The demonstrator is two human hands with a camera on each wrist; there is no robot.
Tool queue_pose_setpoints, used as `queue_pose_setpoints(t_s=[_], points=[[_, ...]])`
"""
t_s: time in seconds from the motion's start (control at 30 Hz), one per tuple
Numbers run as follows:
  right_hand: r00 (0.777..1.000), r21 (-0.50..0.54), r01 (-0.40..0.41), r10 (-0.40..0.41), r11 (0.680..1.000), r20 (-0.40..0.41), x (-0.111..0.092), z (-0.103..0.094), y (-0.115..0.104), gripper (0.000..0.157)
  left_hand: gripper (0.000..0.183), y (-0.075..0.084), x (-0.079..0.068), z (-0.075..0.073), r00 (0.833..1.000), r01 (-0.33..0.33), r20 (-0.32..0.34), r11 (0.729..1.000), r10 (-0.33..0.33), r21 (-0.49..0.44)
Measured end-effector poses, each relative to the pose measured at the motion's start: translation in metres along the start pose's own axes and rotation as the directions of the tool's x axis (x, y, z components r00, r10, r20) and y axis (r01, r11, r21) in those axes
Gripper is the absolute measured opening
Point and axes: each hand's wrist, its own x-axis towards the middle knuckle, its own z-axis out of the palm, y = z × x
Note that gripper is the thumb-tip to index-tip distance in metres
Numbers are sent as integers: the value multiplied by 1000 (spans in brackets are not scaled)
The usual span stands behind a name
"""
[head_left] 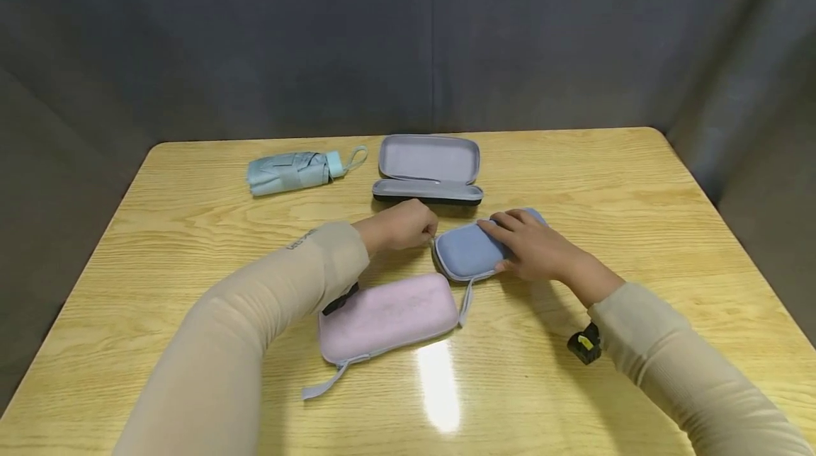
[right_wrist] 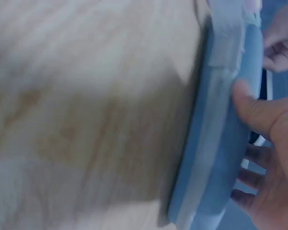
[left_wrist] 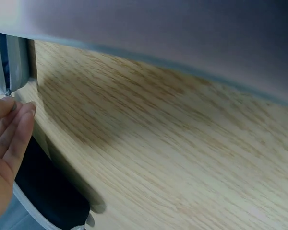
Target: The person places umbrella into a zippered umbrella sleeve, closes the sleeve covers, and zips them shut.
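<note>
A blue zip case (head_left: 472, 251) lies at the middle right of the table. My right hand (head_left: 532, 247) holds it, thumb on the near side and fingers spread across the top; the right wrist view shows the thumb against the blue case (right_wrist: 230, 139) beside its pale zip band. At the case's left end my left hand (head_left: 404, 224) pinches the zipper pull, and in the left wrist view that hand (left_wrist: 7, 139) has its fingertips just at the zipper slider (left_wrist: 8, 93). A dark gap shows between the zip edges there.
A pink zip case (head_left: 389, 318) lies closed in front, under my left wrist. Behind the hands a black case with a grey lining (head_left: 430, 158) stands with its lid up. At the back left lies a folded light-blue umbrella (head_left: 290, 173) with a wrist loop.
</note>
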Motion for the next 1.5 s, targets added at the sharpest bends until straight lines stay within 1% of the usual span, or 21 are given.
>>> queue_pose_setpoints(t_s=[0.13,0.23,0.37,0.6,0.73,0.87,0.97,1.1,1.2,1.37,1.5], points=[[1000,20,-17,16,1000,24,-2,0,1,67,10,0,0,1,1000,-3,0,1000,3,7],[999,6,-41,41,999,23,-1,-1,0,67,11,-1,0,2,1000,-7,-9,1000,8,20],[997,-28,-75,76,997,21,1,-3,-2,66,10,-3,-1,2,1000,-3,-30,1000,4,24],[992,-97,-116,120,989,32,6,-6,-5,68,11,-5,-3,1,999,-1,-32,1000,1,20],[991,-117,-128,131,985,19,7,-6,-6,68,18,0,-5,1,1000,-14,-19,1000,14,-4],[989,-118,-142,144,983,11,7,-5,-8,67,31,8,-6,5,998,-60,-13,998,60,-16],[987,-116,-156,158,981,8,7,-4,-8,67,35,13,-6,10,997,-81,-13,996,81,-22],[985,-114,-171,172,979,-2,7,-3,-8,67,26,18,-7,13,997,-77,-29,997,76,-30],[985,-110,-174,174,979,-11,7,-2,-8,67,16,21,-9,16,998,-59,-30,995,57,-78],[985,-95,-172,170,980,-34,7,-2,-8,69,13,25,-10,20,999,-22,-33,983,16,-183],[986,-97,-166,161,981,-51,7,-2,-7,69,10,29,-10,21,999,-8,-38,977,0,-212]])
